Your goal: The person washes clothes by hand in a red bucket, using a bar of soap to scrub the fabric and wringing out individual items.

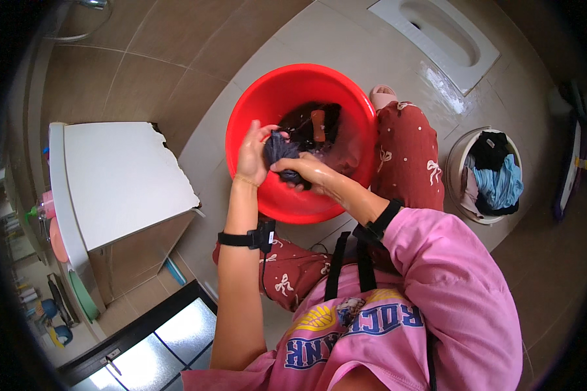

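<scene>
Over a large red basin (241, 104), both my hands are on a bunched dark wet cloth (278, 150). My left hand (252, 154) is closed against its left side, the fingers bent over its top. From the right, my right hand (308, 171) grips the lower part, with the thumb across the front. What kind of garment the cloth is cannot be made out. Below it in the basin, more dark fabric (303, 120) lies in water, partly hidden by my hands. On that fabric sits a reddish-brown oblong piece (318, 126), its kind unclear.
A pale bucket (460, 153) of black and light blue clothes stands on the right. A squat toilet (447, 39) is set into the tiled floor at the upper right. A white cabinet (124, 182) with a broken edge stands at the left. My knees flank the basin's near side.
</scene>
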{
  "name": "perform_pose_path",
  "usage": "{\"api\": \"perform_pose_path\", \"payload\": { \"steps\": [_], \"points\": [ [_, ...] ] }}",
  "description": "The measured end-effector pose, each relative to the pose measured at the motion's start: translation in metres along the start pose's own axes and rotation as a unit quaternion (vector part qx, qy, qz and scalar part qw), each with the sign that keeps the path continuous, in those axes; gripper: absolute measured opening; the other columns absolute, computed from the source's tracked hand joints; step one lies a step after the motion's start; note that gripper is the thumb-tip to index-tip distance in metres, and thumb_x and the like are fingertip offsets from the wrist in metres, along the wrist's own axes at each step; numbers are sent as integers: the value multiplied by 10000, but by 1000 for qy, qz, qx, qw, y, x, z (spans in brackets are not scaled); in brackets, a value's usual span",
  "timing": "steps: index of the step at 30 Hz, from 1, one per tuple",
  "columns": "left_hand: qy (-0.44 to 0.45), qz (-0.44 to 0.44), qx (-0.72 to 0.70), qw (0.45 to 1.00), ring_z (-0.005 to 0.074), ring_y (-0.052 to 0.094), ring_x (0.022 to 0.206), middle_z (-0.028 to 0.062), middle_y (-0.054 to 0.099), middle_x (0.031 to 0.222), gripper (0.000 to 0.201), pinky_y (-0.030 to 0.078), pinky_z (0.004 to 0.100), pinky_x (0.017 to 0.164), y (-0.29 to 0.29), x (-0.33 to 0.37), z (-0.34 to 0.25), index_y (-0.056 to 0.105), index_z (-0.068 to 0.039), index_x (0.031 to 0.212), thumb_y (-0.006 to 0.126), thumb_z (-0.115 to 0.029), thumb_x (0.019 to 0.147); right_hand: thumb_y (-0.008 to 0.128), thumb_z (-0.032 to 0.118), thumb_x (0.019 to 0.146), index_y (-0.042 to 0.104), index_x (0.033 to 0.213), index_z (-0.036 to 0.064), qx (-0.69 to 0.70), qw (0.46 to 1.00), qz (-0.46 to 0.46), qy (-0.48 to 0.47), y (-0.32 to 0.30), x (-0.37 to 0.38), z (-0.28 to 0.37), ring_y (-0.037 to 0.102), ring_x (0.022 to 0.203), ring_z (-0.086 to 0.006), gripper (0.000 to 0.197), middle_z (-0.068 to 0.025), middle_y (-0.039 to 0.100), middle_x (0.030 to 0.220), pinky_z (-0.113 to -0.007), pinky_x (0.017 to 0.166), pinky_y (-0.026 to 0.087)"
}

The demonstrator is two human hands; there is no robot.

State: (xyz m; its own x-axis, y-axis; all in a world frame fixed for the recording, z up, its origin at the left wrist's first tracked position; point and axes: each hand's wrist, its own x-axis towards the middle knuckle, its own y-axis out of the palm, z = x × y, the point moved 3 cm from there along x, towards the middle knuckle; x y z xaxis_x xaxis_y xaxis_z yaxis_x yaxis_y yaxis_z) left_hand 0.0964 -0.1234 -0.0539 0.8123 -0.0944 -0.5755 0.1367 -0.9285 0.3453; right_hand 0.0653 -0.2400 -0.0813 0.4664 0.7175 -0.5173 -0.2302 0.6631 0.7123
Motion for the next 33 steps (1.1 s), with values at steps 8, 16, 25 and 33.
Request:
{"api": "perform_pose_path", "payload": {
  "steps": [8,16,25,33],
  "points": [
    [83,219,-149,961,163,466,773,46,433,875,180,442,345,747,24,-31,-13,404,-116,892,551,-165,800,625,250,737,469,832,29,356,902,219,105,50,-38,14,468,500,-110,286,-88,519,727,-159,336,343],
    [49,31,247,967,89,499,579,-1,495,651,189,411,221,511,13,12,15,450,-84,698,624,-14,720,629,135,647,484,795,66,24,999,-20,-15,4,7,-18,419,387,-113,219,-21,467,532,-265,309,277],
    [163,-207,624,736,342,568,700,178,573,691,153,454,375,633,16,38,61,539,-49,675,636,-160,635,574,315,719,582,885,10,-354,895,-234,-136,-34,44,-58,595,777,-334,347,-207,607,861,-404,666,457],
    [18,134,-52,989,291,519,927,173,487,1073,459,468,412,759,16,-14,-17,422,-31,1117,447,-395,839,566,271,725,496,774,22,28,998,61,7,34,-32,9,490,504,-105,263,-79,522,621,-200,330,328]
  ]
}}
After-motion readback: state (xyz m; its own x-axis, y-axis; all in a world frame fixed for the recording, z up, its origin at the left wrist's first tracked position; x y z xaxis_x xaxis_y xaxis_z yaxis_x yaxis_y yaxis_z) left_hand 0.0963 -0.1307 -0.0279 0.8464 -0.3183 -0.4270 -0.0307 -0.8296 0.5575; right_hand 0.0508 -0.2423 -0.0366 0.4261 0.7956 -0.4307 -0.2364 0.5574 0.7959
